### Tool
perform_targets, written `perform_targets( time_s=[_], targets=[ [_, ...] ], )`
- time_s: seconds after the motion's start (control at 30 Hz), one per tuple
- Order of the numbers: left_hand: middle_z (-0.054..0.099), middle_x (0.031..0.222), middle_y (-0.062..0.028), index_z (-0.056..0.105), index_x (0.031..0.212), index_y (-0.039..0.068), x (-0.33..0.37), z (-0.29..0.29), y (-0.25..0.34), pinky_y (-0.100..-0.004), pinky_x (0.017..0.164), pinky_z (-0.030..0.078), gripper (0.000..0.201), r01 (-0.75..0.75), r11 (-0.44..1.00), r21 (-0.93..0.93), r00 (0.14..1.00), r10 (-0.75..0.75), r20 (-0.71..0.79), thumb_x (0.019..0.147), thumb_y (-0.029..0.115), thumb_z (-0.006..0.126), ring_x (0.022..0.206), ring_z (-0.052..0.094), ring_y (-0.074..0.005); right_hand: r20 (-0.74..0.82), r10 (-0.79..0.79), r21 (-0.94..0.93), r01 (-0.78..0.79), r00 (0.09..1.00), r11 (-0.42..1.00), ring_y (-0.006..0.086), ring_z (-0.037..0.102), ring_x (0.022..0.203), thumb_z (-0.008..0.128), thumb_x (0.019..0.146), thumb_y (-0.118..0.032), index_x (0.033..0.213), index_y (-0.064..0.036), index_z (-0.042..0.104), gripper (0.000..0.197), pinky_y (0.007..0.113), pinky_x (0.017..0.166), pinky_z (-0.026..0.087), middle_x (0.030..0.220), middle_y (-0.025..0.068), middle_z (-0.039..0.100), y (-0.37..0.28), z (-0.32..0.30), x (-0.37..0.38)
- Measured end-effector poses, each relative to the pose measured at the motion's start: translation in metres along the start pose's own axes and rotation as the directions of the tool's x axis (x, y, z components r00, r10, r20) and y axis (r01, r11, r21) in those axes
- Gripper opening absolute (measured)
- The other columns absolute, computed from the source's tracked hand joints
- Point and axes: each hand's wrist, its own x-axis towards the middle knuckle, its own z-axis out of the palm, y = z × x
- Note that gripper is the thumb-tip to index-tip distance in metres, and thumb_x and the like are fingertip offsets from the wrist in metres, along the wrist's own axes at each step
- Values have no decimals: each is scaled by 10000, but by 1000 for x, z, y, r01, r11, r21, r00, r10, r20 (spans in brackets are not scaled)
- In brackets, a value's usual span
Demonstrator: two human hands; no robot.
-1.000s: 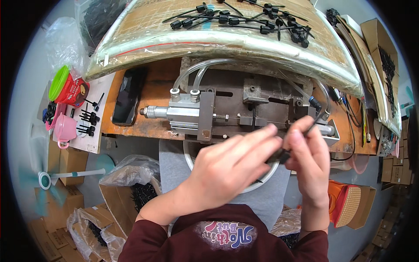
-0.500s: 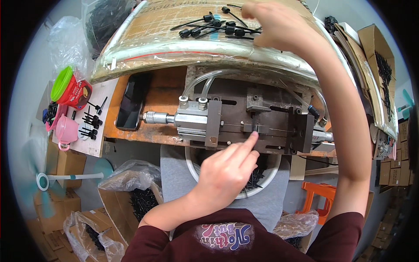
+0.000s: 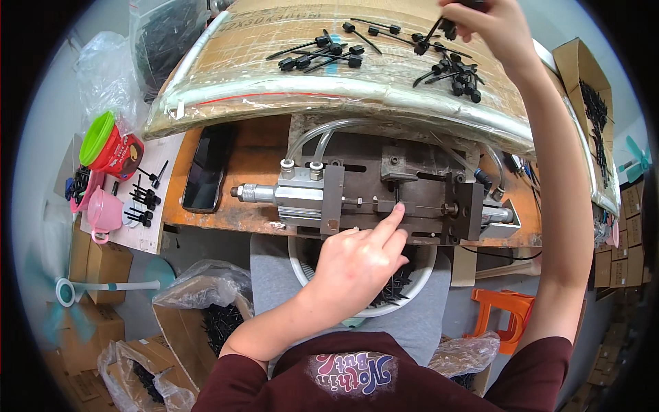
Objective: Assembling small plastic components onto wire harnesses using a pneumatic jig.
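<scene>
My left hand (image 3: 358, 264) reaches over the metal fixture (image 3: 371, 182). Its index finger is stretched out and the tip rests on a small dark block in the middle, below a bracket (image 3: 399, 165); the other fingers are loosely bent. What lies under the fingertip is hidden. Above the wrapped carton at the far right, my right hand (image 3: 495, 31) is closed round black plastic pieces with thin stems and knob-like heads (image 3: 431, 36). Some stick out past the fingers. Several like them lie on the carton, in a left group (image 3: 322, 55) and a right group (image 3: 458, 77).
Air cylinders (image 3: 300, 198) with clear hoses flank the fixture. On the bench's left lie a phone (image 3: 204, 168), a red tub (image 3: 118, 154) and a pink cup (image 3: 104, 209). A white basket (image 3: 420, 292) of black pieces sits on my lap; an orange stool (image 3: 500, 316) stands right.
My right hand has moved right and up, now holding black pieces, uncovering others on the carton. The left finger stays on the fixture. Both cylinder rods now stand further toward the middle.
</scene>
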Motion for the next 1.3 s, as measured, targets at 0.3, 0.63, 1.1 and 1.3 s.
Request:
perform_targets(
  time_s=[0.3,0.63,1.1,1.3],
  targets=[
    [634,1247,-185,625,1244,-1,19,-38,1,-345,847,572,563,-9,778,-628,903,-263,-339,710,-51,796,1056,666,-257,232,284,606,-367,930,706,48,556,545,679,837,-88,928,-22,677,112,209,503,441,653,-21,601,-11,13,-117],
    [659,1206,-159,709,996,1,-16,-18,6,-322,764,573,291,9,983,-184,996,-25,-87,714,2,778,924,689,-241,177,449,629,-452,876,633,89,619,600,692,891,-74,1011,27,663,160,214,534,513,758,54,660,2,19,-186],
    [680,1201,-119,696,1003,27,-3,-4,2,-307,680,557,301,75,991,-107,997,-74,14,723,71,799,775,702,-205,247,554,585,-578,795,568,92,566,473,697,901,-84,933,11,607,134,206,435,432,685,34,612,-3,25,-218],
    [712,1074,-149,694,1120,-2,1,-13,12,-289,699,582,452,35,819,-573,988,-115,-104,694,25,842,811,702,-192,440,507,618,-660,741,427,96,576,477,691,918,-128,971,16,617,170,217,453,442,729,50,636,-5,35,-221]
  ],
)
